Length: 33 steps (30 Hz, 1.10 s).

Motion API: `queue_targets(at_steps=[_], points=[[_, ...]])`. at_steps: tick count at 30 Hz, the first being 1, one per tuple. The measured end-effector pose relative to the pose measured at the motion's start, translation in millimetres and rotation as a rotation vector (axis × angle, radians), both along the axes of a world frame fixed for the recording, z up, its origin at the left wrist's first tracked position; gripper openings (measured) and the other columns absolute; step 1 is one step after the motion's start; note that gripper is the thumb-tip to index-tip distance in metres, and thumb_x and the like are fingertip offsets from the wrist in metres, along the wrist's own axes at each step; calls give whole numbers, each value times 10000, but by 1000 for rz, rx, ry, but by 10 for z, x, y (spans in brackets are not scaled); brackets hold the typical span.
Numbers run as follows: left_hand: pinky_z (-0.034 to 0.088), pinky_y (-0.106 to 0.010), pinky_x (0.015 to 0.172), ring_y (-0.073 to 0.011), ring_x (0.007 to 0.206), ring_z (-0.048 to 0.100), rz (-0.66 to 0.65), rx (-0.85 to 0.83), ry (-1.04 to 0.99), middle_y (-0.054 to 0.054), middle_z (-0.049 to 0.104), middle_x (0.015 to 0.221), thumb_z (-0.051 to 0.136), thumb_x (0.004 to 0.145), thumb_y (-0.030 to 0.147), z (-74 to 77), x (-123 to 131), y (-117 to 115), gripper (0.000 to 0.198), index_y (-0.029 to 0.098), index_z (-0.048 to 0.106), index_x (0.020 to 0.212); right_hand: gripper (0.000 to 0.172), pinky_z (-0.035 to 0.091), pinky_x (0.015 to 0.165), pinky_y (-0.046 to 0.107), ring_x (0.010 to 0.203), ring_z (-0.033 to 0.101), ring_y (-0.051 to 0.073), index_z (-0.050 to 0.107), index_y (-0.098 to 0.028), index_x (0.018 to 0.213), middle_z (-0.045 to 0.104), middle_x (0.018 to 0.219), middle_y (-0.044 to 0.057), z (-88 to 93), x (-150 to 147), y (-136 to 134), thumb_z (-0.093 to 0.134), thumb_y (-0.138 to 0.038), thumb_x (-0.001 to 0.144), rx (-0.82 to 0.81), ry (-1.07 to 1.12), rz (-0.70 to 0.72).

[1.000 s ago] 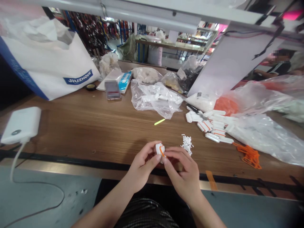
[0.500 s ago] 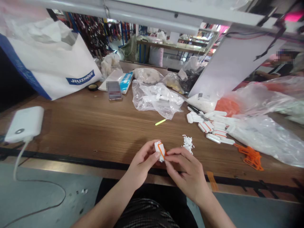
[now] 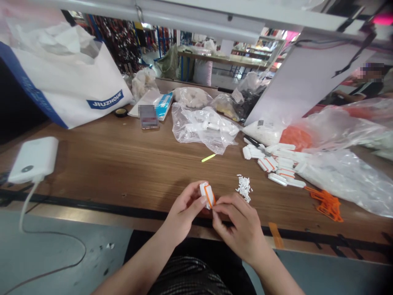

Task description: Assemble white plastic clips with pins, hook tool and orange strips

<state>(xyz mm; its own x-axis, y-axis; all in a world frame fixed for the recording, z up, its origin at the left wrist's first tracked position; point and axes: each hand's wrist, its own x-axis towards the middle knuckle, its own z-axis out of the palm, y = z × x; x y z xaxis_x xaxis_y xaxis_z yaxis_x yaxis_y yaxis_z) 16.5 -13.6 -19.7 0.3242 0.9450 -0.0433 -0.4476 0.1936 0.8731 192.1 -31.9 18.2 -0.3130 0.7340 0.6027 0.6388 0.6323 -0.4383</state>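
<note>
My left hand (image 3: 188, 207) grips a small white plastic block (image 3: 203, 190) between thumb and fingers, just above the table's front edge. A thin orange rectangular frame (image 3: 210, 196) lies against the block's face. At the frame's lower right corner, my right hand (image 3: 236, 217) has its thumb and forefinger pinched together, touching the orange edge. Behind the right hand is a small heap of tiny white pieces (image 3: 244, 187). More white blocks (image 3: 277, 179), some with orange frames on them, are piled at the right. Loose orange frames (image 3: 327, 203) lie tangled nearby.
Clear plastic bags (image 3: 205, 127) line the back, one holding white parts. A yellow-green stick (image 3: 208, 157) and black-handled tool (image 3: 254, 143) lie on the table (image 3: 101, 164). A white device with a cable (image 3: 35, 157) and a large white bag (image 3: 82, 82) stand left. Another person (image 3: 365, 86) is far right.
The orange frame now sits flatter against the white block. My right fingertips have shifted slightly down along its right edge; the left hand keeps its hold.
</note>
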Motion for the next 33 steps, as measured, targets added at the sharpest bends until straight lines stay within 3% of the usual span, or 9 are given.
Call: queue_targets(at_steps=[7, 14, 23, 29, 33], points=[[531, -292, 849, -157, 900, 649, -11, 23, 5, -63, 729, 1122, 677, 978, 365, -32, -3, 17, 357, 262, 629, 1316, 199, 549, 706, 326, 808, 647, 179, 693, -195, 989, 693, 945, 66, 14, 66, 13, 639, -66, 847, 11, -4, 13], [529, -314, 882, -196, 1007, 675, -17, 7, -20, -69, 735, 1132, 686, 973, 353, -43, -4, 5, 350, 263, 632, 1307, 164, 539, 681, 296, 765, 647, 155, 672, -199, 927, 712, 899, 44, -31, 7, 27, 679, -57, 846, 92, 20, -9], [555, -334, 872, -200, 966, 693, 0, -18, -31, -86, 745, 1101, 720, 941, 363, 10, 19, 16, 382, 229, 643, 1291, 117, 512, 639, 272, 756, 621, 155, 672, -164, 964, 715, 889, 50, -62, 92, 40, 653, -69, 898, 188, -215, 56], [550, -344, 890, -216, 998, 701, -2, -40, -35, -91, 750, 1114, 715, 944, 367, -8, 9, 11, 381, 231, 637, 1291, 130, 537, 671, 289, 750, 627, 160, 667, -150, 971, 714, 883, 55, -104, 99, 62, 671, -58, 880, 254, -230, 81], [543, -351, 896, -216, 989, 701, -8, -41, -30, -100, 747, 1136, 703, 952, 372, -10, 0, 13, 383, 226, 625, 1297, 153, 549, 659, 299, 748, 650, 168, 668, -169, 978, 730, 900, 59, -73, 83, 47, 653, -59, 873, 210, -228, 72]])
